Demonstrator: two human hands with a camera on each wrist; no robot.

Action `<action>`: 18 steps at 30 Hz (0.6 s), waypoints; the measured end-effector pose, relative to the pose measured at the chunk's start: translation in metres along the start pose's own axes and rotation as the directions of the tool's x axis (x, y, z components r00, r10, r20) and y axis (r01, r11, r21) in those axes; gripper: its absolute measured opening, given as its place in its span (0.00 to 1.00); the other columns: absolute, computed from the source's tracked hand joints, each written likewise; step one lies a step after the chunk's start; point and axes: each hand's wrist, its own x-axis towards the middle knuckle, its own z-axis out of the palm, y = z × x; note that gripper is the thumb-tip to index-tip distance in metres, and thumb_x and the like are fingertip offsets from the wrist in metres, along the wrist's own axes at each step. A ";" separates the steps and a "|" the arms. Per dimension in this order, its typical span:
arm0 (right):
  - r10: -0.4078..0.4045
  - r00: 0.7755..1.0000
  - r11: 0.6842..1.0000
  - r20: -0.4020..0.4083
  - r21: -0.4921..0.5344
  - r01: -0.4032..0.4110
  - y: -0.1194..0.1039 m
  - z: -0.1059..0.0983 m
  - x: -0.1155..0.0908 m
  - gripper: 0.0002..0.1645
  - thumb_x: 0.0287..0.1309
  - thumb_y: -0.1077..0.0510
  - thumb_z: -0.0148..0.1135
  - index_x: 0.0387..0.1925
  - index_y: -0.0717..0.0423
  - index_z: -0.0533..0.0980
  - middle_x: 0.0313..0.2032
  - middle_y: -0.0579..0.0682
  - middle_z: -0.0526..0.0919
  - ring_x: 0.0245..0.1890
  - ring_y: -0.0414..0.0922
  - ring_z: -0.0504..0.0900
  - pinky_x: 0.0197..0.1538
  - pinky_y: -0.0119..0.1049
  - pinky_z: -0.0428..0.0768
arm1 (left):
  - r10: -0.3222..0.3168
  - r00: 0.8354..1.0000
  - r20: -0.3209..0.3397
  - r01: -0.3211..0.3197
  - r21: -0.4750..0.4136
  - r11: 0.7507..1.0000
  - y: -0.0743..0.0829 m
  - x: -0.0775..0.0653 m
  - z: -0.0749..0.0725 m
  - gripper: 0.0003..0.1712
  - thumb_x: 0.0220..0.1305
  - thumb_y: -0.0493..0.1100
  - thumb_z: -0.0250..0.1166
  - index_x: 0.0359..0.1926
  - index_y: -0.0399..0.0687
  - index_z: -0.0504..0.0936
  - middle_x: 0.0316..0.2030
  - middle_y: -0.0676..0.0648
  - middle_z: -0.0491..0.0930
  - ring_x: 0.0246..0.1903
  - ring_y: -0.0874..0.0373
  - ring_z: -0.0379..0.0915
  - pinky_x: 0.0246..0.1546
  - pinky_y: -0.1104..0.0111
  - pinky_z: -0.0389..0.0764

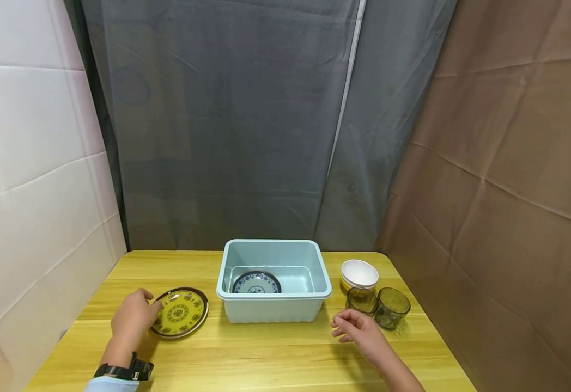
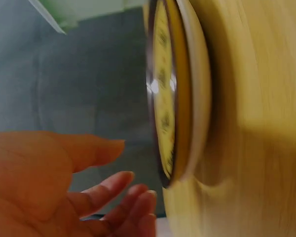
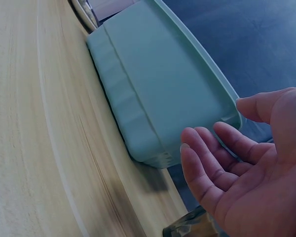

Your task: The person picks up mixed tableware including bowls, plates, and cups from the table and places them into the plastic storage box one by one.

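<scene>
A yellow patterned plate with a dark rim lies at the left of the table; in the left wrist view a pale-edged plate shows beneath it. My left hand is at the plate's left edge, and its wrist view shows loosely bent fingers with a gap between them and the rim. In a light blue plastic basin at the centre lies a blue-and-white plate. My right hand hovers just in front of two dark green glasses, its fingers loosely curved around nothing. One glass is partly behind that hand.
The other green glass stands to the right. Behind the glasses are stacked bowls, a white one on top with yellow below. A grey curtain hangs behind the wooden table, with white cloth at left and brown at right.
</scene>
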 end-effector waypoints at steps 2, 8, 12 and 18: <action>0.003 1.000 1.000 0.000 -0.002 -0.003 0.000 0.000 0.000 0.19 0.83 0.55 0.62 0.55 0.71 0.79 0.49 0.60 0.88 0.48 0.55 0.90 0.52 0.51 0.89 | -0.018 1.000 0.026 0.018 0.025 1.000 -0.005 0.003 0.001 0.27 0.76 0.48 0.68 0.57 0.24 0.80 0.50 0.24 0.83 0.39 0.39 0.82 0.32 0.52 0.81; 0.012 1.000 1.000 0.014 -0.004 -0.012 -0.001 0.000 -0.002 0.20 0.84 0.54 0.61 0.56 0.71 0.78 0.49 0.58 0.88 0.48 0.56 0.89 0.52 0.51 0.89 | -0.043 0.996 0.082 0.040 0.034 0.999 -0.017 0.007 0.007 0.22 0.75 0.46 0.70 0.50 0.27 0.82 0.47 0.27 0.84 0.42 0.37 0.82 0.37 0.49 0.82; 0.005 1.000 1.000 0.026 -0.005 -0.004 -0.002 0.000 -0.004 0.21 0.84 0.54 0.61 0.56 0.73 0.77 0.49 0.59 0.88 0.49 0.57 0.89 0.52 0.51 0.89 | -0.038 0.997 0.074 0.037 0.014 0.999 -0.023 0.009 0.012 0.16 0.76 0.42 0.69 0.47 0.29 0.82 0.44 0.30 0.84 0.40 0.39 0.81 0.38 0.49 0.82; 0.009 0.999 1.000 0.031 -0.010 -0.009 -0.004 0.001 -0.005 0.20 0.84 0.54 0.61 0.56 0.72 0.78 0.49 0.58 0.88 0.49 0.57 0.89 0.52 0.52 0.89 | -0.027 0.999 0.040 0.028 -0.010 1.000 -0.026 0.010 0.016 0.14 0.76 0.40 0.68 0.48 0.29 0.83 0.44 0.30 0.85 0.40 0.40 0.82 0.36 0.49 0.81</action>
